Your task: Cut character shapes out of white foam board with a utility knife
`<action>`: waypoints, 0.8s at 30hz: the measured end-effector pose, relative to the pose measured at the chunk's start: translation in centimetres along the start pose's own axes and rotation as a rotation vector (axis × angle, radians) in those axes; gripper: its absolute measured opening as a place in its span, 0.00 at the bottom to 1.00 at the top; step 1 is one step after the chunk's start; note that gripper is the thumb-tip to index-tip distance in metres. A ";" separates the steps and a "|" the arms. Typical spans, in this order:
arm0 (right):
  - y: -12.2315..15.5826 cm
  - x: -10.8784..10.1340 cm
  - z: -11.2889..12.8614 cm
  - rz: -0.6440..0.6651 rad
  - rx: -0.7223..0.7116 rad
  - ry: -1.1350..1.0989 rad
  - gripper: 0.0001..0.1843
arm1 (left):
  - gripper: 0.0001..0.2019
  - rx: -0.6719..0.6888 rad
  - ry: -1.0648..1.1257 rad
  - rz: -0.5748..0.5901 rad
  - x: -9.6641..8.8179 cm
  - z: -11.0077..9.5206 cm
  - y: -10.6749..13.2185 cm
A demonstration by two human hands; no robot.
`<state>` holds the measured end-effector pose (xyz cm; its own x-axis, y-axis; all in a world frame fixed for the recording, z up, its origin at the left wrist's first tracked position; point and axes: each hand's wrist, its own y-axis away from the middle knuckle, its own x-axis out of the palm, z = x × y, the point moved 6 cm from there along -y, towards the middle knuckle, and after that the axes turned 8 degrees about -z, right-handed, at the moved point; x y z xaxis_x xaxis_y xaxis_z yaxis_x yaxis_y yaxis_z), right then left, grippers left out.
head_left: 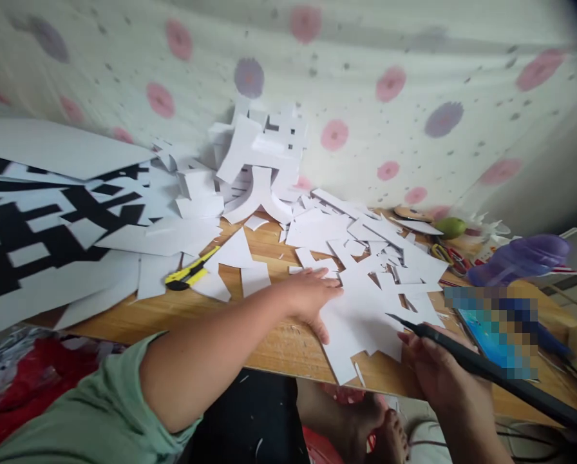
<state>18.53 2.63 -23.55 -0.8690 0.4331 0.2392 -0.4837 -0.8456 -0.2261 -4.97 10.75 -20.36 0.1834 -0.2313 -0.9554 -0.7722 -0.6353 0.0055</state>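
Note:
My left hand (312, 295) lies flat, fingers stretched out, pressing on a white cut-out sheet (366, 316) at the front edge of a wooden board (279, 348). My right hand (436, 367) is closed round a long black cutting tool (486, 370). Its thin tip rests on the sheet's right side. The sheet has angular holes and jagged edges.
White offcuts and cut characters (254, 167) pile up at the back. Black-and-white printed sheets (42, 238) lie left. A yellow utility knife (187, 274) sits among scraps. Scissors (450, 254), a green fruit (450, 227) and a purple object (520, 258) are at right.

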 end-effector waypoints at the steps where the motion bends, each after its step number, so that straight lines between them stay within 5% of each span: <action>1: -0.2 0.1 -0.1 -0.041 0.011 -0.047 0.12 | 0.49 0.019 -0.005 -0.035 -0.3 -0.1 -0.2; 5: -1.0 0.9 -0.3 -0.127 0.048 -0.089 0.18 | 0.23 0.004 -0.016 -0.306 -2.4 0.2 -1.1; 10: -1.2 1.0 -1.5 -0.132 0.115 -0.040 0.11 | 0.13 -0.086 0.014 -0.560 -4.1 1.3 -1.4; 24: -0.6 0.8 -2.2 -0.005 0.291 -0.137 0.16 | 0.14 -0.022 -0.020 -0.479 -1.7 3.6 -1.4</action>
<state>17.91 4.13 -25.28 -0.8349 0.4081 0.3694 -0.4205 -0.9059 0.0503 -6.35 14.65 -19.83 0.5037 0.1052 -0.8574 -0.5904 -0.6826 -0.4306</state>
